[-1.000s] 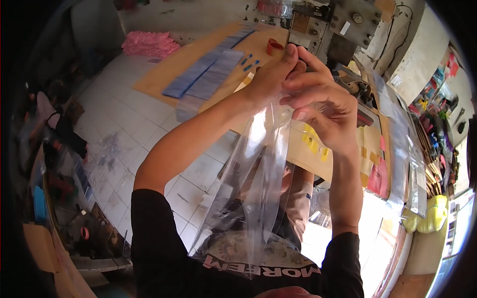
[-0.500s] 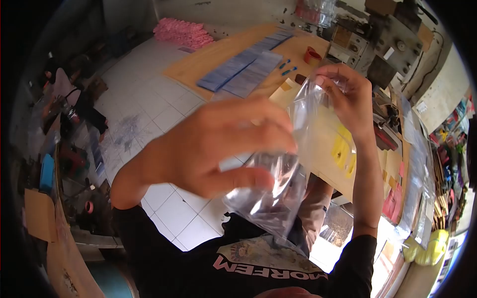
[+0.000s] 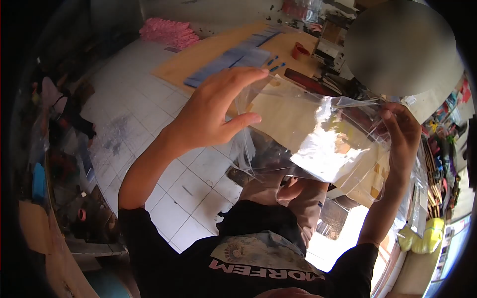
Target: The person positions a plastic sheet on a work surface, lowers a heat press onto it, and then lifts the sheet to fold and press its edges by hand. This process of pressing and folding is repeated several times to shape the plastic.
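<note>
I counted two hands (image 3: 213, 108) (image 3: 406, 131), one clear plastic sheet (image 3: 280, 119), two small blue pieces (image 3: 273, 60) (image 3: 277, 66), one red tape roll (image 3: 301, 55).

Legible text: "MORFEM", in big pale capitals (image 3: 243, 270), printed across the chest of the person's black T-shirt (image 3: 191, 258), along the edge of a round-topped graphic (image 3: 261, 251). Letters toward one end harder to make out. Small white tag (image 3: 410, 100) on the pale wall, right side: too small to read. Upper right, a blurred disc (image 3: 400, 47); anything written under it can't be made out.
</note>
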The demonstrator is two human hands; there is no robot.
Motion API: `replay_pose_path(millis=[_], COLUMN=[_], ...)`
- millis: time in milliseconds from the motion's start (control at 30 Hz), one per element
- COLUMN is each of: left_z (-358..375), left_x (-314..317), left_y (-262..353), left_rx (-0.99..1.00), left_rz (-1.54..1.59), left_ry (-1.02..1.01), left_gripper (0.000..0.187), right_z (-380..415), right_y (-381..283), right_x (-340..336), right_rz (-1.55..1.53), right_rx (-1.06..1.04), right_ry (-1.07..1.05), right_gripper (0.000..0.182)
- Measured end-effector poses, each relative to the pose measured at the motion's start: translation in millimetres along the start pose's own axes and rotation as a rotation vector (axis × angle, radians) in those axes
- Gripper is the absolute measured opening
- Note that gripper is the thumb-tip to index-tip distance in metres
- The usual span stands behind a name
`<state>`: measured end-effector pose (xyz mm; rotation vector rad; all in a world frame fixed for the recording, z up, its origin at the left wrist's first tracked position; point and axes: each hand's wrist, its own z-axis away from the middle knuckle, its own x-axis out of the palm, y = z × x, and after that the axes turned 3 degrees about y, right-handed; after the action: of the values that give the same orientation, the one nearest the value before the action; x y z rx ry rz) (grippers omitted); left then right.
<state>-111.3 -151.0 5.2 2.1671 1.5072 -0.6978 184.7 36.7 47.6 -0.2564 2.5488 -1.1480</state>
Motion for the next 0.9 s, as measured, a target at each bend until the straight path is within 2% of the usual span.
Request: replay_pose_path(millis=[100, 133, 200, 233, 300, 467, 533, 667, 900], left_z=[-23, -31, -47, -54, -67, -93, -101, -109, -114], left_x=[39, 54, 89, 104, 134, 179, 187, 198, 214], left_y=[-10, -8, -5, -4, 1, 25, 33, 49, 63], left_rx=[-0.081, -0.060, -0.149, -0.127, -0.081, 0.104, 0.214, 0.286, 0.300], left_rz=[0.405, 0.424, 0.703, 0.722, 0.961, 0.973, 0.849, 0.785, 0.732], left_ry=[-0.003, -0.004, 0.091, 0.086, -0.021, -0.004, 0.000, 0.024, 0.072], left_gripper=[0.060, 0.060, 0.060, 0.060, 0.062, 0.062, 0.056, 0.043, 0.039], right_z=[19, 26, 39, 46, 59, 86, 96, 117, 120], right_y=[3, 5, 17, 20, 30, 53, 60, 76, 107], right_x=[-35, -47, -71, -84, -106, -154, -164, -178, -186], right_rz=[0.008, 0.026, -0.032, -0.041, -0.043, -0.026, -0.011, -0.016, -0.098], right_rx=[-0.055, -0.055, -0.182, -0.172, -0.186, -0.167, -0.135, -0.099, -0.011], right_ry=[0.026, 0.048, 0.078, 0.104, 0.147, 0.235, 0.292, 0.366, 0.349], right_gripper=[0.012, 0.012, 0.009, 0.007, 0.007, 0.010, 0.015, 0.019, 0.018])
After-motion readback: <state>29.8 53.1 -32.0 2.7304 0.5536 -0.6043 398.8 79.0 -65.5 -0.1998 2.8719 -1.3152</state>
